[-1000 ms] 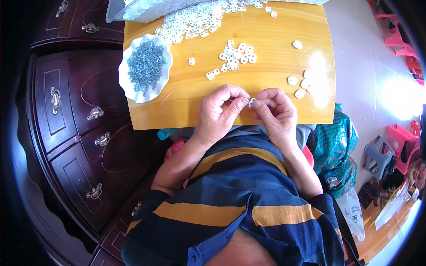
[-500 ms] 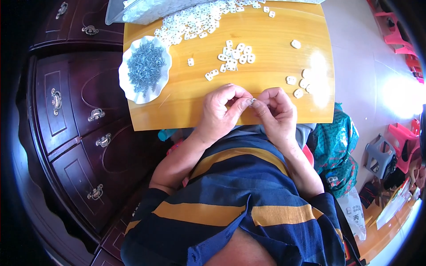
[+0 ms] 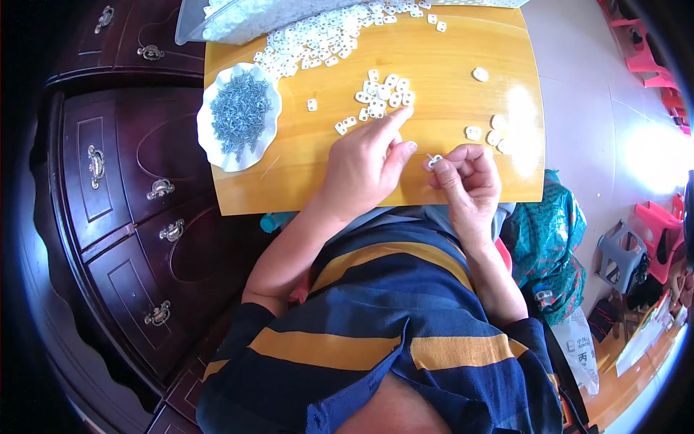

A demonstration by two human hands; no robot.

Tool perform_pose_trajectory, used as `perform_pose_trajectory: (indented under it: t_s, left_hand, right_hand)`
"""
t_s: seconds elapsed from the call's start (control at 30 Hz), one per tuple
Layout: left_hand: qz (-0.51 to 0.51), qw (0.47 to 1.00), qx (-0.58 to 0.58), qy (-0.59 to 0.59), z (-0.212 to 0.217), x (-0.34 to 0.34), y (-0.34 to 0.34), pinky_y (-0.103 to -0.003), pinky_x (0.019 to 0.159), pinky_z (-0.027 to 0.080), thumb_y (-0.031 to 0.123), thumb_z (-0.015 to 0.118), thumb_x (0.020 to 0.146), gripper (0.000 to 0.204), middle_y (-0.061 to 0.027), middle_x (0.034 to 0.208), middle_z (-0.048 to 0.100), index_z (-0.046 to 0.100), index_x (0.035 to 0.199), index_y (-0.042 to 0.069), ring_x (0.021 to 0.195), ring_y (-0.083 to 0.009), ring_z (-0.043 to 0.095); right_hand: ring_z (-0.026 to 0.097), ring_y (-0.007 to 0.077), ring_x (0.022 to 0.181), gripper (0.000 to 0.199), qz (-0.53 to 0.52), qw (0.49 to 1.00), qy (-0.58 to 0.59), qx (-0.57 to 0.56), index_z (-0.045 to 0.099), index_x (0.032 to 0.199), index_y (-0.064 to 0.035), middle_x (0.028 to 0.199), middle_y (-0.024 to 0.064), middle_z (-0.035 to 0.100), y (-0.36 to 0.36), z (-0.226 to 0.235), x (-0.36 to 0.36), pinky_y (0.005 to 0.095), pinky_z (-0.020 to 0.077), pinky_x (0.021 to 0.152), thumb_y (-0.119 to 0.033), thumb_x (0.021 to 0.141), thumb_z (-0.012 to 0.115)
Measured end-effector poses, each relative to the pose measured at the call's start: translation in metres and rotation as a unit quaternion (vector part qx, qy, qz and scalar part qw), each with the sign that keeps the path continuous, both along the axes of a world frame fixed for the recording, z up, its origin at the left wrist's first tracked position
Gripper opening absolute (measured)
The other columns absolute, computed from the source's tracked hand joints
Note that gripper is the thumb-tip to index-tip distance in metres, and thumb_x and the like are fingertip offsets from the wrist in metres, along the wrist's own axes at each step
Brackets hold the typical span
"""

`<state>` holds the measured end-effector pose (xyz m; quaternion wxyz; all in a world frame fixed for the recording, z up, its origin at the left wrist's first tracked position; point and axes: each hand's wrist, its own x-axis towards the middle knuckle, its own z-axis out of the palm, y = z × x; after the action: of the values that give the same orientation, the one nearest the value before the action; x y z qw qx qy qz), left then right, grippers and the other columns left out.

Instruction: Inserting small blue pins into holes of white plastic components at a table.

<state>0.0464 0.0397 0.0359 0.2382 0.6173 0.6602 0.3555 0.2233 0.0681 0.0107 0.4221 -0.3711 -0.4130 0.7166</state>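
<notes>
While my hands were meeting over the near edge a second ago, they are now sitting apart. My left hand (image 3: 365, 168) is stretching forward, its forefinger pointing at the small cluster of white plastic pieces (image 3: 382, 98) in the middle of the worktop (image 3: 448, 79), the fingertip just beside them; its grip is lying loose and open, holding nothing. My right hand (image 3: 466, 181) is staying near the front edge, its grip pinching closed on one small white piece (image 3: 432, 160) between thumb and forefinger.

Going from the left, a dark wooden chest of drawers (image 3: 123, 210) with brass pulls is standing against the worktop's side. A white scalloped dish (image 3: 210, 141) is sitting on the left end of the yellow wood, holding a heap of small grey screws (image 3: 240, 113). A larger scatter of white pieces (image 3: 318, 40) is spreading from a clear plastic bag (image 3: 238, 18) at the far edge. A few more white pieces (image 3: 490, 134) are lying near the right end. To the right, a pale tiled floor (image 3: 600, 123) is catching bright light, with pink plastic stools (image 3: 654, 61) and a green patterned bag (image 3: 553, 246) beside my seat.
</notes>
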Motion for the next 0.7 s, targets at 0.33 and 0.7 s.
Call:
perform_pose_trajectory:
  t_s: [0.33,0.7]
  left_hand:
    - [-0.03,0.981,-0.011,0.19,-0.013,0.007,0.005,-0.041,0.063,0.054,0.018,0.069,0.09,0.05,-0.0144,0.086,0.07,0.055,0.136,0.004,0.075,-0.0298,0.069]
    - [0.011,0.993,0.03,0.117,-0.006,0.001,-0.012,-0.038,0.062,0.053,0.01,0.074,0.084,0.03,-0.0098,0.082,0.066,0.067,0.113,0.005,0.071,-0.0273,0.066]
  right_hand:
    - [0.065,0.0068,0.083,0.013,-0.014,1.0,-0.002,-0.021,0.054,0.107,-0.0012,0.091,0.0044,0.067,0.003,0.001,0.01,0.0198,0.0532,0.071,0.001,0.097,0.062]
    - [0.064,0.006,0.082,0.011,-0.016,1.0,-0.003,0.0,0.054,0.105,-0.0025,0.091,0.004,0.068,0.006,-0.003,0.016,0.0196,0.0521,0.07,-0.001,0.097,0.062]
